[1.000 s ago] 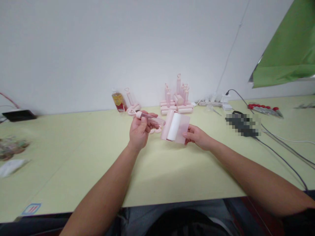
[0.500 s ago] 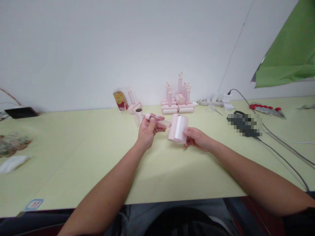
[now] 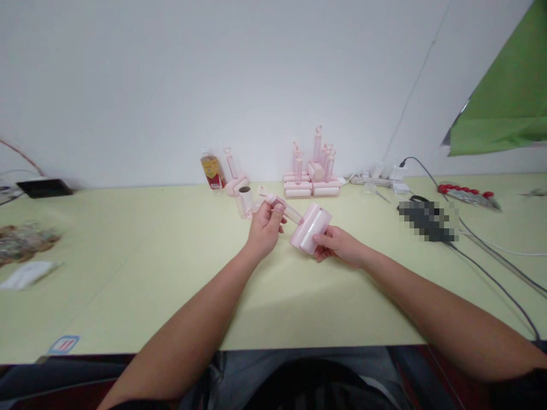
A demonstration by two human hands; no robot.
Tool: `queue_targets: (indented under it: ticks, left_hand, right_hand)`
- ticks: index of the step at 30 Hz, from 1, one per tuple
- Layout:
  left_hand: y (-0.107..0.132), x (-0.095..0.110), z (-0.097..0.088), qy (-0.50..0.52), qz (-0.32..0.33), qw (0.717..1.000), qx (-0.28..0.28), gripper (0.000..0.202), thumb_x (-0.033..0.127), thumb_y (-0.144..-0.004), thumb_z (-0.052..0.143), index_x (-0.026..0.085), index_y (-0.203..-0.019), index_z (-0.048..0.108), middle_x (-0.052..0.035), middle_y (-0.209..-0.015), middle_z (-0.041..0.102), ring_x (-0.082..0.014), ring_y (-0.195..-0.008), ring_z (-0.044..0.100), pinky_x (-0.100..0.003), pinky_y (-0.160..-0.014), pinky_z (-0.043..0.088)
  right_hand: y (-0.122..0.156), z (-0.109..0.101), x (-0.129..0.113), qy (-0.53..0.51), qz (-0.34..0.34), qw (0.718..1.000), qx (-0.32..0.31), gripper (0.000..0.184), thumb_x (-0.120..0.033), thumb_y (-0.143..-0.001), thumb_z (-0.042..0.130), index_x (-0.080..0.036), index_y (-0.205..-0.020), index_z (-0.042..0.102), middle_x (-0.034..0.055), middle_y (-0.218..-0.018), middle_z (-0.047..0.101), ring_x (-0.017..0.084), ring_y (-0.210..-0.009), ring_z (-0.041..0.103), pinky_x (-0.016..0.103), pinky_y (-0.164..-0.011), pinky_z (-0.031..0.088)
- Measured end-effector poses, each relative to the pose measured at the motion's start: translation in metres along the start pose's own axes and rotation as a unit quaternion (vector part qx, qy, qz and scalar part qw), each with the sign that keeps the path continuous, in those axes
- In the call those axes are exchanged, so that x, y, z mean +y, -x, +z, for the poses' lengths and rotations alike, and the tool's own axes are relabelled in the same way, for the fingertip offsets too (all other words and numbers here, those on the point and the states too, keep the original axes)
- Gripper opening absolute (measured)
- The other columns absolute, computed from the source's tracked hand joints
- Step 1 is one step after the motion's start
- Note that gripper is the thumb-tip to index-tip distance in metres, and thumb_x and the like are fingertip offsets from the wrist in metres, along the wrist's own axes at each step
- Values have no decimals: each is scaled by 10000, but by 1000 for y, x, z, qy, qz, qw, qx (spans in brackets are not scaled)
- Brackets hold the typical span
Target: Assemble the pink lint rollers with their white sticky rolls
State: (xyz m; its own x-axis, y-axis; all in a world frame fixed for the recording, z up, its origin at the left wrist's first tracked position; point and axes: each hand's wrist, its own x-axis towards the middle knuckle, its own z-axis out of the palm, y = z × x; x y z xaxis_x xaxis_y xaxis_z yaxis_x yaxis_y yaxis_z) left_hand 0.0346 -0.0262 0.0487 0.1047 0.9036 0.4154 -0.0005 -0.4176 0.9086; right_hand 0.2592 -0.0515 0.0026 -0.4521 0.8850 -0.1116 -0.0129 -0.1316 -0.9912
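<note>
My left hand (image 3: pixel 265 226) is closed round a pale pink lint roller handle (image 3: pixel 287 211) with a loop at its top end. The handle points right and down, its tip against or just in front of the upper left of a pink cylindrical roller case (image 3: pixel 310 229). Around that tilted case the fingers of my right hand (image 3: pixel 335 245) are wrapped, holding it above the table. Beyond my left hand stands a white tape roll (image 3: pixel 245 196) with a dark hollow core, beside some clear-pink pieces partly hidden by the hand.
Several pink lint rollers (image 3: pixel 298 187) are stacked by the wall, handles upright. Left of them are another roller (image 3: pixel 231 164) and a yellow-labelled bottle (image 3: pixel 212 169). To the right lie a power strip (image 3: pixel 371 181), a blurred black device (image 3: pixel 427 219) with cables, and a red-topped packet (image 3: pixel 469 195).
My left hand has moved slightly right and turned the handle more steeply downward. The case in my right hand has tilted clockwise, and my right thumb now lies across its front.
</note>
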Motion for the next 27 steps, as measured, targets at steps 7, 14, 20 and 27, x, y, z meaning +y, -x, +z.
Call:
queue_targets:
  ticks: [7, 14, 20, 27]
  left_hand:
    - [-20, 20, 4, -84, 33, 996, -14, 284, 391, -845, 704, 182, -1004, 597, -10, -788, 634, -118, -621, 597, -213, -493, 468]
    - [-122, 79, -10, -144, 103, 984, 37, 253, 186, -793, 660, 187, -1011, 532, -4, -814, 644, -111, -568, 624, -219, -482, 502]
    - [-219, 77, -45, -278, 75, 951, 112, 349, 267, -794, 706, 166, -1054, 496, -58, -930, 652, -142, -610, 664, -314, -579, 576]
    - [-254, 4, -64, -471, -63, 876, 87, 366, 294, -817, 703, 153, -1094, 510, -108, -931, 708, -218, -782, 715, -353, -683, 566]
  right_hand:
    - [3, 0, -3, 23, -8, 999, -44, 531, -513, -790, 781, -116, -1102, 620, 85, -978, 665, 142, -721, 649, 269, -603, 556]
    - [3, 0, -4, 33, -4, 998, -59, 642, -352, -871, 718, -180, -1425, 443, 85, -1120, 643, 124, -791, 629, 264, -657, 532]
    - [-3, -4, -2, 45, -5, 997, -58, 575, -342, -867, 710, -172, -1371, 491, 70, -1082, 623, 124, -800, 599, 258, -641, 509]
    - [-15, -10, 2, 45, 5, 998, -54, 533, -365, -834, 725, -167, -1294, 544, 60, -1053, 601, 122, -784, 581, 258, -617, 493]
